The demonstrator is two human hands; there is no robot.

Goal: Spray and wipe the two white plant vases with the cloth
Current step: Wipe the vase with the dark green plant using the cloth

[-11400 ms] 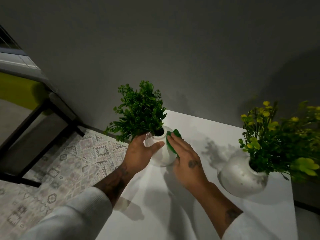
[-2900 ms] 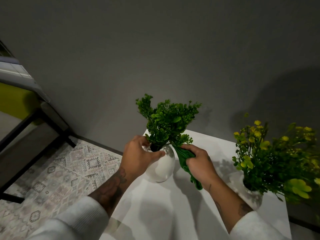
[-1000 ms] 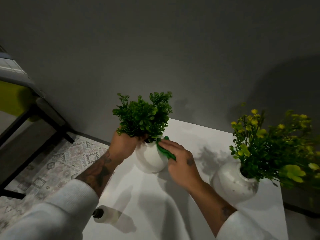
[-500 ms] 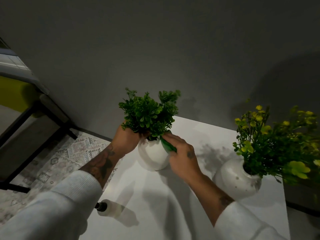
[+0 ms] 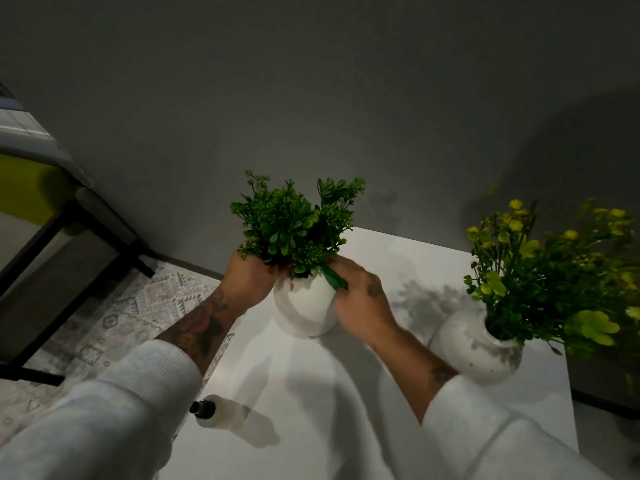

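Observation:
A round white vase (image 5: 304, 306) with a dark green plant (image 5: 298, 226) stands on the white table (image 5: 346, 427). My left hand (image 5: 251, 275) grips its neck from the left, partly under the leaves. My right hand (image 5: 360, 299) presses a green cloth (image 5: 334, 279) against the vase's upper right side, just below the rim. The second white vase (image 5: 478, 348), speckled and holding yellow-flowered greenery (image 5: 554, 268), stands to the right, untouched. A small spray bottle (image 5: 211, 410) with a black cap stands near the table's left front edge.
A grey wall rises right behind the table. To the left, below the table, lies a patterned rug (image 5: 114, 317) with a black-framed piece of furniture (image 5: 52, 258). A dark box (image 5: 609, 379) sits at the table's right edge behind the second vase.
My right hand has slid the cloth along the vase's upper right side near the rim. My left hand keeps its hold on the neck. The view has shifted slightly.

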